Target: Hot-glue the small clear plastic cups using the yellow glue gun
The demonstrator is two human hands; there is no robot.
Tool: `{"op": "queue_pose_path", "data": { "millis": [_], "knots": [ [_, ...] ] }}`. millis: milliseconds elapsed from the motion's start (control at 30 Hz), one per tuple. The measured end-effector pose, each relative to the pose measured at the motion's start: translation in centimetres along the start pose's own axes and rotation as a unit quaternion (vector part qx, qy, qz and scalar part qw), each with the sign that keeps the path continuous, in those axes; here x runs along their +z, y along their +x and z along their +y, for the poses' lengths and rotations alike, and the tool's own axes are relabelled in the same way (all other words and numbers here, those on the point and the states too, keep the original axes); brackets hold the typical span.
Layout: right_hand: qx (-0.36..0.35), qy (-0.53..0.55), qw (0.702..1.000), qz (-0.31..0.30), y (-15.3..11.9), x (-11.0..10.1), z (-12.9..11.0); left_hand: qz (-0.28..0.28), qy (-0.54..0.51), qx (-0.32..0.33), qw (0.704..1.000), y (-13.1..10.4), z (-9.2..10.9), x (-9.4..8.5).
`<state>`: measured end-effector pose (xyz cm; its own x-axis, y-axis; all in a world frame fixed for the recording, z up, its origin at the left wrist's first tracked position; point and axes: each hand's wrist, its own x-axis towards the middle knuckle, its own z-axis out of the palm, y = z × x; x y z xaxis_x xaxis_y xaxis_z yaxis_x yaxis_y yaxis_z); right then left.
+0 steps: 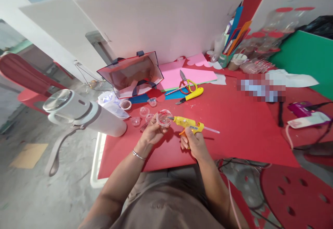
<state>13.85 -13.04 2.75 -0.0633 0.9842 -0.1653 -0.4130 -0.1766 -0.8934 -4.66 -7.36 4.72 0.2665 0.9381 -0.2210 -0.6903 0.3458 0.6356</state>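
Note:
My left hand (153, 131) grips a small clear plastic cup (163, 118) with red bits showing in it, held up above the red table covering (229, 118). In my right hand (194, 142) is a yellow hot glue gun (188, 122), fingers wrapped round its handle by the orange trigger. Its metal nozzle points left and reaches the cup's near right side; I cannot tell whether it touches. A clear glue stick (212, 130) sticks out of the gun's back. Several other clear cups (135, 121) lie just left of and behind my left hand.
Behind my hands lie a yellow utility knife (191, 96), scissors (187, 81) and pink paper (192, 72). A large white tumbler (109, 118) stands left, beside a tape roll (126, 105) and an open bag (132, 73). At right are a purple device (300, 109) and cables.

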Motion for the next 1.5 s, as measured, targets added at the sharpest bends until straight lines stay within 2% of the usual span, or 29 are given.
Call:
{"op": "queue_pose_path", "data": {
  "millis": [700, 967, 1100, 1200, 1500],
  "knots": [
    [0.008, 0.01, 1.0, 0.006, 0.02, -0.37, -0.1, -0.017, 0.004, -0.016, 1.0, 0.08, -0.28, -0.46],
    [0.022, -0.016, 0.999, -0.023, -0.77, -0.38, 0.0, 0.033, 0.004, -0.004, 0.999, 0.11, 0.14, -0.22],
    [0.003, -0.016, 1.0, -0.002, -0.27, -0.48, -0.33, 0.008, 0.01, -0.024, 1.0, -0.03, 0.13, -0.14],
    [-0.003, -0.018, 1.0, 0.005, 0.05, -0.48, -0.61, 0.011, 0.009, -0.027, 1.0, 0.0, 0.0, -0.22],
    [0.027, -0.016, 0.999, -0.022, -0.67, -0.15, -0.13, 0.024, -0.026, -0.014, 0.999, 0.35, 0.08, -0.38]
  ]
}}
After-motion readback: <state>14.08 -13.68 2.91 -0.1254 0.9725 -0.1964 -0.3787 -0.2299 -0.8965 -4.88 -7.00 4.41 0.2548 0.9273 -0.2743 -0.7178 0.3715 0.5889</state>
